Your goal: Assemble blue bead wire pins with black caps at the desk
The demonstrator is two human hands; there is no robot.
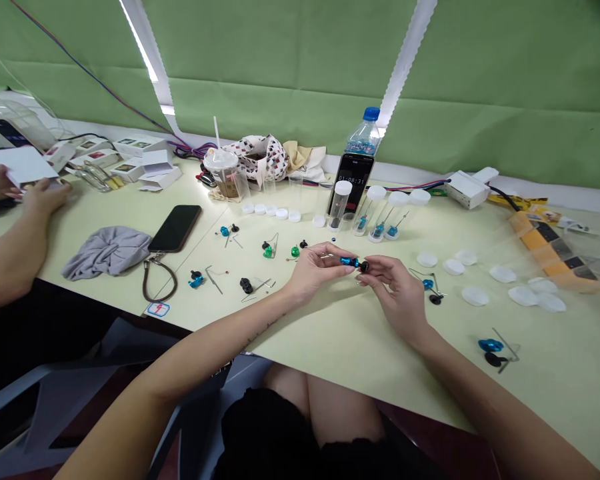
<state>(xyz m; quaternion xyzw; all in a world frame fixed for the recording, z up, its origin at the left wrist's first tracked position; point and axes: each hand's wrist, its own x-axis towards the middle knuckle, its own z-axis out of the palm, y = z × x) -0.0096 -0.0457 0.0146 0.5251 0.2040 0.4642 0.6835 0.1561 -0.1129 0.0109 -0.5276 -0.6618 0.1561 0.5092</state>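
My left hand (314, 272) pinches a small shiny blue metal part (349, 262) above the table. The fingers of my right hand (394, 285) are closed on a black round-headed piece (364, 266) at the blue part's right end. Whether the two pieces are joined, I cannot tell. Around my hands lie small sets of coloured parts with thin bent metal pins: a green part (268, 252), a black part (247, 286), and a blue part (491, 345) beside a black round-headed piece (494, 359). An L-shaped metal key (214, 280) rests to the left.
Behind my hands stand clear tubes with white lids (377, 193), some holding blue parts, and a phone showing a timer (350, 179) against a water bottle (364, 139). White discs (475, 295) lie at right. Another person's hands (45, 197) hold a white box at far left.
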